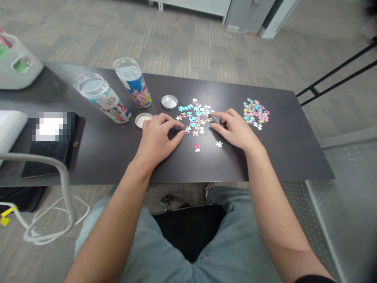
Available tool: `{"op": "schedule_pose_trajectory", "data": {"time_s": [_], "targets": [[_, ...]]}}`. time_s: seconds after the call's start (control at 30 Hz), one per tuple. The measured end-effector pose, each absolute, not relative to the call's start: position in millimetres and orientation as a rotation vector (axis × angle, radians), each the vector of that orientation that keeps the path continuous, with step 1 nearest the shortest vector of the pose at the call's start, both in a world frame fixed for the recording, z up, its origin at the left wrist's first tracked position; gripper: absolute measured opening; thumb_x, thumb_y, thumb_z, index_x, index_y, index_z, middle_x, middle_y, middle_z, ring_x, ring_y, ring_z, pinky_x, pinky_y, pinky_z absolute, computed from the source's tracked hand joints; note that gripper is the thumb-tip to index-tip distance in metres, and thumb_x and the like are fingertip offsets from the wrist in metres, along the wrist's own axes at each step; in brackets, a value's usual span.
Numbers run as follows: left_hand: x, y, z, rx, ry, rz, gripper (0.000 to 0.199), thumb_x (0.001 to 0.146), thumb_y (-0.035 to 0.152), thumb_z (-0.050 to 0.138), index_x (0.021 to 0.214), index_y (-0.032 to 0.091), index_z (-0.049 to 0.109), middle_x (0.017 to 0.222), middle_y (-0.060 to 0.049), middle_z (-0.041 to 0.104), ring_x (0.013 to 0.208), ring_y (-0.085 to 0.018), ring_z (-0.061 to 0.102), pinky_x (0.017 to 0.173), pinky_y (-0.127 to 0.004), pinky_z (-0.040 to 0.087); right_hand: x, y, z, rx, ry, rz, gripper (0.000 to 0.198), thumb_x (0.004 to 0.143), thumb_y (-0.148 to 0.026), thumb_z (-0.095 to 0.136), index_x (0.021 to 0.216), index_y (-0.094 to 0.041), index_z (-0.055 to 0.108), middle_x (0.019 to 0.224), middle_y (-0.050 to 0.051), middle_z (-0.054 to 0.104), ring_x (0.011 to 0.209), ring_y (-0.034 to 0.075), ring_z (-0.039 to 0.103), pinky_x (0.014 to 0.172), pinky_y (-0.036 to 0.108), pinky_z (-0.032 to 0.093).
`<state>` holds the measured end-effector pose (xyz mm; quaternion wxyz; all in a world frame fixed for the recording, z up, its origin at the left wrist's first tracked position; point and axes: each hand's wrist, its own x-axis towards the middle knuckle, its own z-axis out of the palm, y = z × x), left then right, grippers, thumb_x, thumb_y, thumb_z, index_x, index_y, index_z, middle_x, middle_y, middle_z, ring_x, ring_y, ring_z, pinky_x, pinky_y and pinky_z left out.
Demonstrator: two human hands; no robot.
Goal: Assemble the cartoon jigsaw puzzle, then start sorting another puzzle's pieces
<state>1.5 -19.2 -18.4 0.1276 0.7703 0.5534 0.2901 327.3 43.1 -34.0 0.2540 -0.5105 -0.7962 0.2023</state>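
A loose pile of jigsaw puzzle pieces (pixel 194 118), mostly teal, white and red, lies spread on the dark table between my hands. At its left edge is my left hand (pixel 159 135), thumb and index fingertips slightly apart beside a small puzzle piece (pixel 188 129). My right hand (pixel 234 127) reaches in from the right, index finger stretched to the pile's edge and thumb apart below it. Nearer to me, a red and white puzzle piece (pixel 197 147) and a pale puzzle piece (pixel 219 144) lie separately. Whether the fingertips touch any piece is hard to make out.
A second puzzle pile (pixel 255 113) lies to the right. On the left stand two printed clear-topped canisters (pixel 137 88) (pixel 107 100). Two round lids, one silver (pixel 169 102) and one pale (pixel 141 119), lie near my left hand. A black tablet-like device (pixel 47 153) sits farther left.
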Motion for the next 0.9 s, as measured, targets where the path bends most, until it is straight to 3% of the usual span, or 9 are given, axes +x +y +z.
{"op": "schedule_pose_trajectory", "data": {"time_s": [0.13,0.4,0.57,0.67,0.8,0.9], "targets": [[0.8,-20.0,-22.4,2.34,1.551,0.791,0.024,0.119,0.033,0.079,0.137,0.027,0.095,0.139,-0.015,0.084,0.136,-0.041,0.074,0.119,-0.063,0.05,327.8,48.7,-39.3,-1.43,-2.124,0.502,0.05,0.113,-0.046,0.083,0.16,-0.03,0.089,0.115,0.009,0.069,0.102,0.032,0.072,0.104,0.056,0.067],[2.3,-20.2,-24.6,2.416,1.485,0.723,0.028,0.12,0.031,0.079,0.141,0.032,0.097,0.155,-0.015,0.085,0.149,-0.043,0.073,0.123,-0.067,0.051,345.3,47.2,-39.8,-1.353,-2.121,0.506,0.038,0.11,-0.041,0.084,0.143,-0.027,0.098,0.107,0.008,0.069,0.092,0.028,0.066,0.103,0.053,0.066],[7.5,-24.2,-23.6,2.436,1.548,0.655,0.045,0.126,0.034,0.071,0.169,0.025,0.082,0.19,-0.022,0.064,0.177,-0.048,0.059,0.141,-0.073,0.04,352.0,44.3,-35.4,-1.322,-2.108,0.564,0.044,0.111,-0.038,0.083,0.152,-0.027,0.094,0.11,0.008,0.073,0.08,0.024,0.06,0.091,0.048,0.064],[10.9,-25.2,-24.6,2.418,1.583,0.56,0.055,0.129,0.037,0.067,0.181,0.019,0.072,0.196,-0.026,0.056,0.187,-0.049,0.047,0.147,-0.075,0.035,348.9,43.2,-35.4,-1.346,-2.11,0.551,0.039,0.111,-0.036,0.082,0.146,-0.027,0.096,0.11,0.009,0.075,0.087,0.026,0.065,0.097,0.051,0.064],[15.4,-23.5,-27.3,2.424,1.546,0.513,0.056,0.128,0.039,0.066,0.181,0.019,0.071,0.196,-0.026,0.056,0.189,-0.05,0.046,0.149,-0.075,0.036,348.8,39.4,-34.1,-1.34,-2.113,0.548,0.026,0.109,-0.036,0.084,0.131,-0.029,0.097,0.112,0.01,0.076,0.1,0.031,0.073,0.102,0.052,0.064],[18.8,-21.8,-28.2,2.422,1.534,0.517,0.054,0.129,0.037,0.063,0.181,0.021,0.072,0.197,-0.025,0.055,0.189,-0.05,0.044,0.149,-0.078,0.034,354.9,36.0,-31.8,-1.335,-2.127,0.551,0.018,0.108,-0.037,0.086,0.121,-0.029,0.096,0.111,0.009,0.077,0.099,0.03,0.073,0.1,0.051,0.064]]}}
